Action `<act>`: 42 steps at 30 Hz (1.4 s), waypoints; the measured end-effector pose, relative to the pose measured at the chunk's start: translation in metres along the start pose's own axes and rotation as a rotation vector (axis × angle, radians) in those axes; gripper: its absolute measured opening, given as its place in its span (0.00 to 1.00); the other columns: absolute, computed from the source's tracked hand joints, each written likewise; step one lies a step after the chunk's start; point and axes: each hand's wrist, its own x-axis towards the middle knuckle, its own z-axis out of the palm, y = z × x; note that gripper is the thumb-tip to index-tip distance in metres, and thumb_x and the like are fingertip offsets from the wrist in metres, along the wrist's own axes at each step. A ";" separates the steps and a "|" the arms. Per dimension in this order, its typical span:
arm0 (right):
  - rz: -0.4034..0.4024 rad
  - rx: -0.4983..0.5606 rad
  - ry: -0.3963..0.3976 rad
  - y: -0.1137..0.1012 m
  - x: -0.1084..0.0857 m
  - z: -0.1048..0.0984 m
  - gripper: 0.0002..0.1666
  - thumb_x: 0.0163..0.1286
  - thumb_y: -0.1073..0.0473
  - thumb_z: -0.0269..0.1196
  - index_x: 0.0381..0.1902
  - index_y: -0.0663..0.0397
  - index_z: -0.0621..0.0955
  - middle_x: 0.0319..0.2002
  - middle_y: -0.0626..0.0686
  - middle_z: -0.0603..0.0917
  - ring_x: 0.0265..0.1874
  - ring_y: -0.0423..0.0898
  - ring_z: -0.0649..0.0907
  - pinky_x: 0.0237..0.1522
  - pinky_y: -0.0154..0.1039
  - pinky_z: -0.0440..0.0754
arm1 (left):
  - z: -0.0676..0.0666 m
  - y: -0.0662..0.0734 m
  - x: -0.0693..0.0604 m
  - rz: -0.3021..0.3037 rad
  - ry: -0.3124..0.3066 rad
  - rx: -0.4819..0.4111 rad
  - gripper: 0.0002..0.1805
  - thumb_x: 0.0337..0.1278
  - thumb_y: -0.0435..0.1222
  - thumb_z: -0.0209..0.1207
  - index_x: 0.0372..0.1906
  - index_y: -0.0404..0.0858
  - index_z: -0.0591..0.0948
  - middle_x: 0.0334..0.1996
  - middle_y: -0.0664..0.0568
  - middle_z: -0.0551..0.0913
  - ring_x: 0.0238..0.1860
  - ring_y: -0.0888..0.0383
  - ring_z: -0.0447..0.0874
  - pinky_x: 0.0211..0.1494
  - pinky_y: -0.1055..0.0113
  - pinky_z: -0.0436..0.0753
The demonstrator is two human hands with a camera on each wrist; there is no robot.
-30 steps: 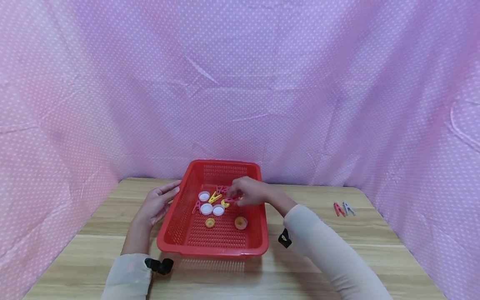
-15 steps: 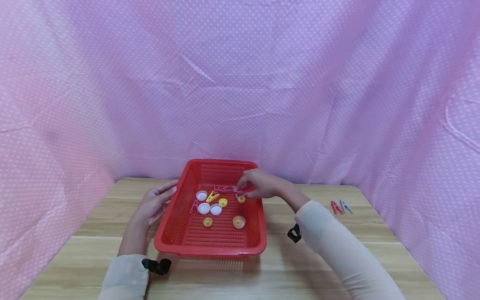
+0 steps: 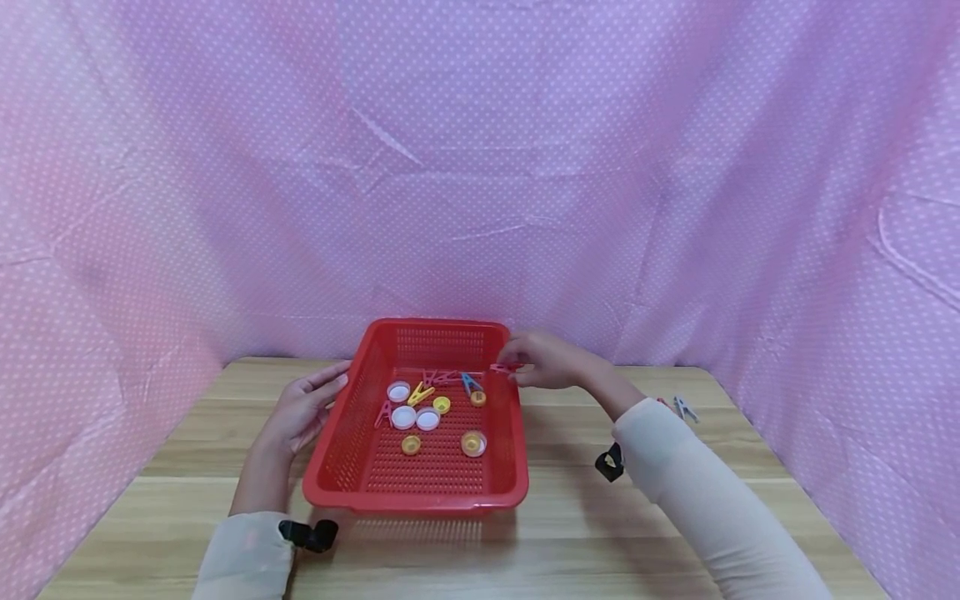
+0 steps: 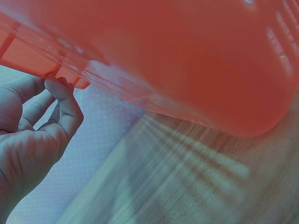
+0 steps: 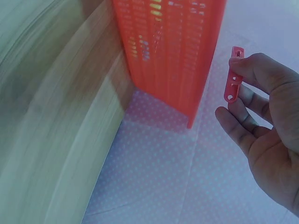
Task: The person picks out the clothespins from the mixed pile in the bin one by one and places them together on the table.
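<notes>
A red plastic basket [image 3: 416,502] stands on the table, its far end toward the curtain. My left hand [image 3: 306,410] pinches the rim at its left side; in the left wrist view the thumb and fingertips meet on that rim [image 4: 70,74]. Over the basket's right rim, my right hand [image 3: 551,360] holds a red clothespin [image 5: 234,74] between thumb and fingers. Inside the basket lie a blue clothespin [image 3: 470,383], a yellow clothespin [image 3: 421,393], several pink clothespins [image 3: 384,413], white round caps [image 3: 403,417] and yellow caps [image 3: 411,445].
On the right of the wooden table [image 3: 600,517] lie a grey clothespin [image 3: 685,408] and a red clothespin [image 3: 663,402], the red one partly hidden by the right sleeve. A pink dotted curtain [image 3: 480,183] hangs behind and at both sides.
My right hand has risen out of the basket and moved right to its rim, bringing a red clothespin with it. The left hand stays on the left rim.
</notes>
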 end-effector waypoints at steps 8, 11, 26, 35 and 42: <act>0.039 0.021 0.081 0.016 -0.026 -0.004 0.09 0.64 0.68 0.69 0.43 0.58 0.88 0.36 0.50 0.84 0.37 0.47 0.81 0.42 0.44 0.86 | 0.000 -0.001 -0.001 -0.003 0.007 0.001 0.21 0.75 0.33 0.58 0.68 0.38 0.78 0.48 0.51 0.89 0.45 0.57 0.90 0.47 0.62 0.90; 0.069 -0.004 0.118 0.024 -0.039 -0.006 0.09 0.63 0.67 0.70 0.42 0.58 0.87 0.33 0.49 0.82 0.35 0.47 0.79 0.38 0.41 0.82 | 0.002 -0.002 -0.001 -0.003 0.012 0.006 0.22 0.75 0.33 0.57 0.69 0.36 0.76 0.48 0.51 0.89 0.45 0.57 0.90 0.47 0.61 0.90; 0.285 -0.019 0.220 0.066 -0.106 -0.001 0.14 0.63 0.66 0.73 0.47 0.60 0.87 0.30 0.45 0.82 0.28 0.40 0.77 0.29 0.35 0.77 | 0.002 -0.002 0.000 -0.017 0.022 0.027 0.29 0.73 0.36 0.60 0.74 0.35 0.70 0.49 0.52 0.89 0.46 0.57 0.90 0.49 0.60 0.90; 0.326 -0.042 0.279 0.089 -0.138 0.012 0.10 0.63 0.66 0.73 0.43 0.62 0.87 0.27 0.45 0.83 0.25 0.38 0.77 0.26 0.34 0.77 | 0.000 -0.003 -0.001 -0.004 0.029 0.043 0.25 0.73 0.36 0.60 0.71 0.38 0.74 0.49 0.52 0.89 0.44 0.57 0.90 0.47 0.59 0.90; 0.429 -0.077 0.268 0.100 -0.159 0.021 0.11 0.65 0.63 0.73 0.44 0.62 0.88 0.24 0.45 0.79 0.23 0.39 0.73 0.23 0.34 0.73 | -0.001 -0.003 -0.003 -0.004 0.019 0.029 0.25 0.73 0.36 0.60 0.71 0.38 0.74 0.49 0.51 0.89 0.44 0.56 0.90 0.47 0.58 0.90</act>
